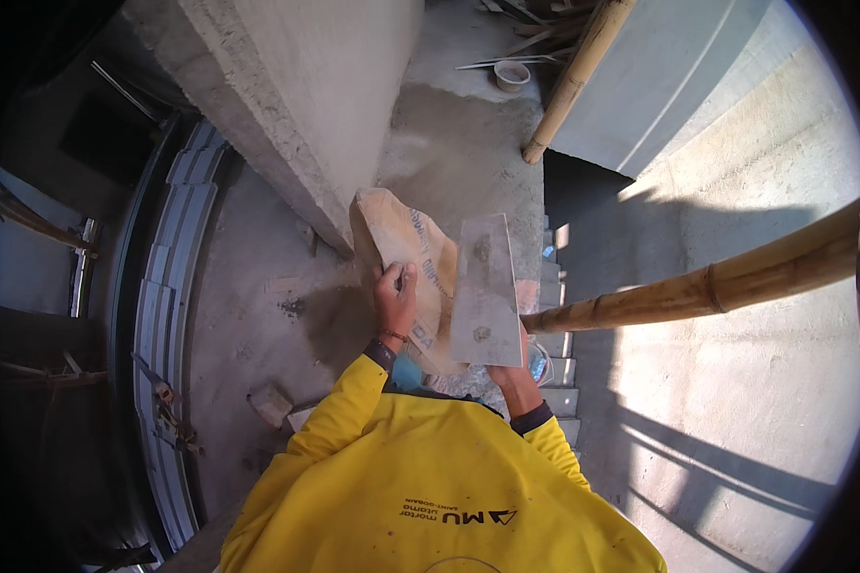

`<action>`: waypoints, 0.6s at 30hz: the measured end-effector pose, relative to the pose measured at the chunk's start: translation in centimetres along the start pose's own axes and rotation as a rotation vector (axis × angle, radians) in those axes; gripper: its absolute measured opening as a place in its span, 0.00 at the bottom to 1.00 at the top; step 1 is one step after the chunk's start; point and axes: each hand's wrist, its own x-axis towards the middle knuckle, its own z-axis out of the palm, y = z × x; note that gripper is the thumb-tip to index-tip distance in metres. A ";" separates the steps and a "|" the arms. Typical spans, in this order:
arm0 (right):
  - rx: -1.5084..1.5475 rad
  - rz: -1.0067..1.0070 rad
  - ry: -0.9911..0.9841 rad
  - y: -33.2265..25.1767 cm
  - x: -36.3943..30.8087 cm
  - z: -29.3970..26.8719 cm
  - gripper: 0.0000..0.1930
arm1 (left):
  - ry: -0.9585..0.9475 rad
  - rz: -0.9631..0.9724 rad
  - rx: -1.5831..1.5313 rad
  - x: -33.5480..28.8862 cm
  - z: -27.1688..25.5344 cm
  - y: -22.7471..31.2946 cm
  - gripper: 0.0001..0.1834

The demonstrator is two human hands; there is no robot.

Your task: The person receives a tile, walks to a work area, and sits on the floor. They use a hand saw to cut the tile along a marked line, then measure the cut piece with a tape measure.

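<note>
Our hands: two, both in view at the ends of yellow sleeves.
Left hand (397, 298): one, its fingers curled in and closed on the near left part of the paper sack; we see one thin band at this wrist.
Right hand (513, 376): one, mostly hidden behind the board's lower right corner; we cannot tell how far its fingers are closed or how it holds the board.
Brown paper sack (428, 310): one, creased, with blue print, in front of us and to the left of the board; we cannot tell whether the two touch.
Grey board (484, 291): one, flat and rectangular, with two darker marks on its face, above our right wrist.
Bamboo poles: two, one thick (717, 284) at our right, one (579, 81) farther ahead.
Pale bowl (511, 75): one, on the floor (449, 119) far ahead, near scrap wood we cannot count.
Metal strips (167, 277): several at our left, overlapping too much for us to count.
Rough wall end (258, 124): one, ahead and to our left.
Stairs (562, 401): several steps, partly hidden, beside our right arm.
</note>
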 end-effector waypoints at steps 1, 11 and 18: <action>0.057 0.027 0.012 -0.6 3.0 -0.4 0.18 | 0.018 0.010 0.020 3.0 1.6 0.1 0.17; 0.244 -0.028 0.021 -8.3 36.2 4.9 0.22 | -0.083 -0.001 -0.028 37.0 14.7 0.8 0.17; 0.360 0.035 -0.030 -15.8 55.6 12.8 0.21 | -0.193 0.177 0.024 59.0 21.7 4.0 0.10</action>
